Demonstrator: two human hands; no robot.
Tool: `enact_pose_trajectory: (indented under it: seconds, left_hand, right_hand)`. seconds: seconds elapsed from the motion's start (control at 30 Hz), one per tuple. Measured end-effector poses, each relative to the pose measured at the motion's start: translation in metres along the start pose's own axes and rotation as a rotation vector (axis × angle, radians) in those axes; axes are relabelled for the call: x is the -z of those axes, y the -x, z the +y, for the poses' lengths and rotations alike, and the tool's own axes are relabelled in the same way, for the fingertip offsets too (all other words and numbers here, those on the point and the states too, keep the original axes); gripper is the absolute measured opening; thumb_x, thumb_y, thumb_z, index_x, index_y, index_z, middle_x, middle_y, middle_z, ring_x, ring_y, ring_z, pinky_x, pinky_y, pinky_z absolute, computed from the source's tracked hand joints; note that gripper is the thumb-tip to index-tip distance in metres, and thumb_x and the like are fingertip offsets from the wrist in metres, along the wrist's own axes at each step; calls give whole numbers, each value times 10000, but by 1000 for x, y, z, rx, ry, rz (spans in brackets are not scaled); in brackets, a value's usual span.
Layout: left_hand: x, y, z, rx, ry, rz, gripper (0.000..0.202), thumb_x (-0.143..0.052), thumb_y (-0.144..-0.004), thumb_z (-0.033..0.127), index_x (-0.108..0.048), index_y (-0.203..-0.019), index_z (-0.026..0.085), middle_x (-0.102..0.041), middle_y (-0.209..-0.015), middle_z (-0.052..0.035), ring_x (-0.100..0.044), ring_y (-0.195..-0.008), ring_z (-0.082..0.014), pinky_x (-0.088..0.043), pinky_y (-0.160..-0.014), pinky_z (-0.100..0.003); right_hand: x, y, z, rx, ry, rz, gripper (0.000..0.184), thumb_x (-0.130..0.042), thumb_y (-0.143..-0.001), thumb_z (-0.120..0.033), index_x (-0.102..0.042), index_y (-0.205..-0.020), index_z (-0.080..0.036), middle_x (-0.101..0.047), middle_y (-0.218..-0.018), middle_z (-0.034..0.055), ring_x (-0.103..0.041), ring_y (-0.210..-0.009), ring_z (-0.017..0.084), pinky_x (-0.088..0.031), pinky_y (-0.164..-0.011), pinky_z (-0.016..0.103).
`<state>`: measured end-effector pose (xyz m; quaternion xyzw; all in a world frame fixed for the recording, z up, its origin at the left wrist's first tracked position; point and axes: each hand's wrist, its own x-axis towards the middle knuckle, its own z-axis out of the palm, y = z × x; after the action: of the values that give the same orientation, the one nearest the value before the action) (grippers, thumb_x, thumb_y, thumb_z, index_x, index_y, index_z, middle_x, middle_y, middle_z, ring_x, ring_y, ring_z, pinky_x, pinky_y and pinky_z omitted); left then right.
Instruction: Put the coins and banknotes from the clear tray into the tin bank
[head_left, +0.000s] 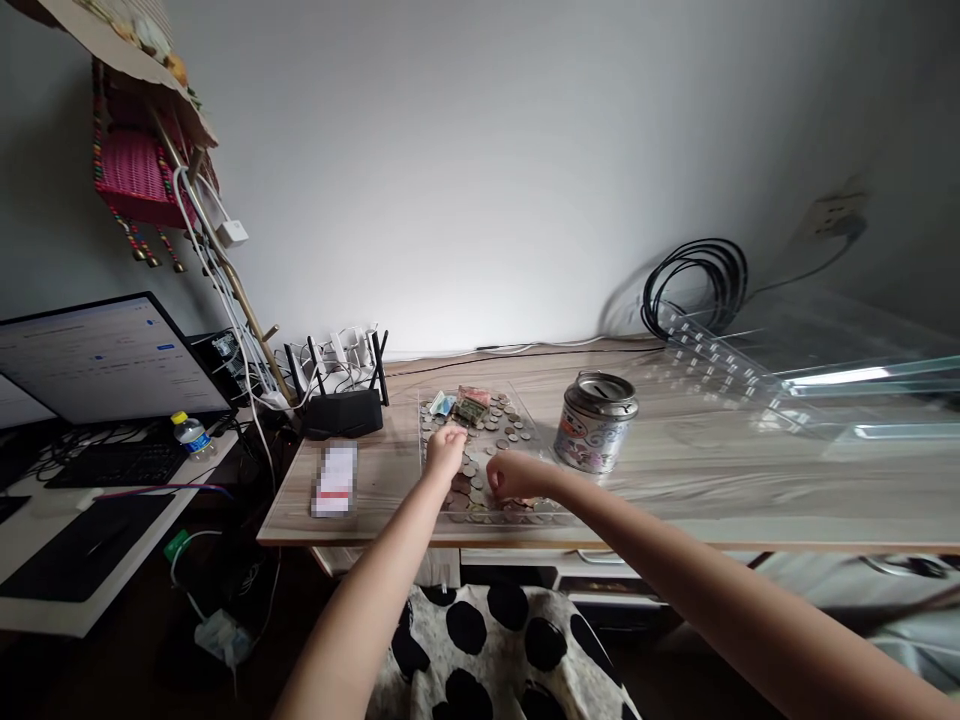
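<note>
A shallow clear plastic tray [527, 412] lies on the wooden desk, with many loose coins [513, 437] spread over its bottom. Folded banknotes [471, 410] rest among the coins at the tray's back. My left hand [448, 448] is over the tray's left half, just in front of the notes, fingers curled closed. Lower and to the right, my right hand [513, 475] is bent down over the coins with its fingers pinched together. Whatever either hand holds is hidden. Right of the tray stands a round metal coin bank [596, 422] with a slotted lid and printed sides.
A black router [341, 412] with antennas stands behind left, near a blurred-out phone-shaped item [334, 480]. Coiled black cable [697, 285] leans on the wall by clear acrylic panels [840, 370]. A monitor [112, 360] and bottle [193, 437] occupy the left-hand table.
</note>
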<state>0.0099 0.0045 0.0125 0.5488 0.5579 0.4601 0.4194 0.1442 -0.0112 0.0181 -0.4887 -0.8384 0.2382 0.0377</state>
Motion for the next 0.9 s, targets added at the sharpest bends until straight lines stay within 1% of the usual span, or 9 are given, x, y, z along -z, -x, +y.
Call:
enact_pose_trajectory:
  seconds: [0.07, 0.13, 0.23, 0.27, 0.33, 0.43, 0.6, 0.8, 0.9]
  left_hand:
    - [-7, 4, 6, 132, 218, -47, 259, -364, -792, 261, -564, -898, 135, -610, -845, -78, -581, -766, -141, -440, -652, -263]
    - [-12, 11, 8, 154, 234, -87, 288, -329, -810, 277, -555, -916, 134, -607, -871, -88, -581, -784, -149, -446, -654, -276]
    - [-12, 23, 6, 34, 45, -87, 150, -526, -708, 219, -584, -832, 159, -589, -949, -81, -529, -930, -178, -410, -765, -281]
    - [-10, 27, 4, -52, -166, -124, 132, -572, -666, 191, -591, -796, 168, -577, -987, -78, -492, -996, -190, -384, -812, -278]
    - [-6, 31, 3, -114, -528, -200, 175, -640, -593, 165, -594, -761, 168, -551, -1037, -86, -447, -1057, -220, -358, -844, -278]
    - [-1, 31, 3, -140, -860, -269, 206, -647, -582, 157, -592, -781, 158, -544, -1038, -103, -481, -1011, -216, -374, -804, -259]
    - [2, 21, 6, -162, -1000, -327, 266, -654, -569, 169, -587, -826, 152, -591, -924, -92, -553, -860, -187, -407, -691, -240]
    - [4, 15, 7, -44, -869, -417, 92, -667, -523, 141, -582, -553, 161, -612, -700, -53, -575, -716, -176, -419, -638, -247]
    - [1, 15, 3, 24, -625, -367, 165, -648, -494, 44, -550, -472, 176, -565, -561, -42, -573, -744, -204, -418, -695, -275]
  right_hand:
    - [14, 2, 1, -3, -30, 85, 91, -550, -596, -169, -622, -649, -154, -634, -633, 10, -550, -540, 105, -394, -482, 186]
    - [38, 12, 4, -15, -103, 262, 166, -505, -676, -241, -625, -748, -151, -647, -722, 32, -560, -576, 107, -415, -509, 199]
    - [86, 42, 16, -127, -169, 696, 234, -493, -708, -317, -622, -841, -174, -644, -753, 37, -562, -587, 117, -438, -547, 235]
    - [102, 53, 23, -212, -137, 833, 225, -505, -699, -315, -626, -837, -185, -641, -744, 38, -564, -609, 131, -443, -576, 255]
    - [128, 72, 38, -340, -70, 948, 164, -545, -655, -275, -635, -753, -178, -630, -725, 71, -561, -679, 187, -435, -633, 319]
    - [144, 84, 57, -522, 54, 867, 74, -563, -589, -187, -624, -629, -178, -615, -716, 108, -543, -725, 247, -413, -634, 360]
    - [135, 73, 62, -698, 119, 727, 173, -533, -600, -196, -653, -724, -194, -604, -834, 126, -539, -798, 267, -413, -629, 363]
    - [128, 71, 53, -704, 194, 754, 178, -484, -672, -247, -643, -751, -239, -597, -877, 116, -522, -845, 300, -410, -624, 405]
    - [112, 74, 42, -563, 252, 857, 290, -396, -753, -270, -600, -953, -220, -569, -1005, 131, -485, -935, 324, -406, -641, 409]
